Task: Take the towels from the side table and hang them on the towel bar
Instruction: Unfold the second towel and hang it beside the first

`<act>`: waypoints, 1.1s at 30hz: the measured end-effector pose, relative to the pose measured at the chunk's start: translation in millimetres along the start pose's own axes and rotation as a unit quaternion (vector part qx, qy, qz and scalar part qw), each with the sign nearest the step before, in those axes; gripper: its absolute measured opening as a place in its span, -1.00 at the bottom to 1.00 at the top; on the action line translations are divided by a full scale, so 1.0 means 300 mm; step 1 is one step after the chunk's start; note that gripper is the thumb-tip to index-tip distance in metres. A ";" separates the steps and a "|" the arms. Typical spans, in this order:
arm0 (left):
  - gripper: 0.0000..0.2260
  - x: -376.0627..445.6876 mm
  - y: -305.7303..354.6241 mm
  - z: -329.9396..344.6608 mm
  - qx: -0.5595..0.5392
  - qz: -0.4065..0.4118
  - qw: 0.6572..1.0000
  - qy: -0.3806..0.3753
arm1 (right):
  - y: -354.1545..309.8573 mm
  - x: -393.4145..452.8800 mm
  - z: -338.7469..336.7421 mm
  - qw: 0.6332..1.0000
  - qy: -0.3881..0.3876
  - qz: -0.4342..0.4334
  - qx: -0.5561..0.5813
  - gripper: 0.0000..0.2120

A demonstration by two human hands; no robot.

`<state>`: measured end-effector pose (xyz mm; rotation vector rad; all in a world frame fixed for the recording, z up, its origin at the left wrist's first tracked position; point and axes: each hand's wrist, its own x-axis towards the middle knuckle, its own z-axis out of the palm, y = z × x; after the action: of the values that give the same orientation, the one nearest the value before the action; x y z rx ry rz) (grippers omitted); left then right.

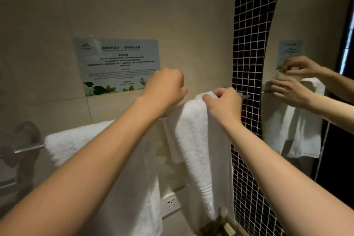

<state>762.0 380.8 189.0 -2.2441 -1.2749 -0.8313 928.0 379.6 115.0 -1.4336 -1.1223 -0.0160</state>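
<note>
A metal towel bar (pixel 28 148) runs along the beige wall from lower left up toward the right. A large white towel (pixel 76 140) hangs over its left part, partly behind my left forearm. A smaller white towel (pixel 193 140) is draped over the bar's right end. My right hand (pixel 224 105) pinches the top fold of this smaller towel at the bar. My left hand (pixel 164 86) is closed just above the bar at the towel's left top edge; whether it grips cloth is hidden.
A printed notice (pixel 116 65) is stuck to the wall above the bar. A strip of black mosaic tile (pixel 249 44) and a mirror (pixel 306 25) reflecting my hands stand to the right. A wall socket (pixel 170 205) sits below the towels.
</note>
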 end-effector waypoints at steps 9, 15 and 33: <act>-0.66 -0.110 0.026 0.033 0.030 0.071 0.990 -0.116 | 0.090 -0.119 -0.033 0.986 0.032 0.082 0.144 -0.72; -0.79 -0.085 0.008 0.030 -0.034 0.041 0.992 -0.115 | 0.190 -0.221 -0.044 0.974 -0.083 0.120 0.172 -0.81; -0.67 -0.096 0.000 -0.019 0.047 0.076 0.979 -0.184 | 0.021 -0.164 -0.013 0.984 0.004 0.071 0.161 -0.70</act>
<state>748.6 359.5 173.5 -2.4560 -1.2442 -0.3021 908.4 348.7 81.3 -1.2176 -0.9634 0.2494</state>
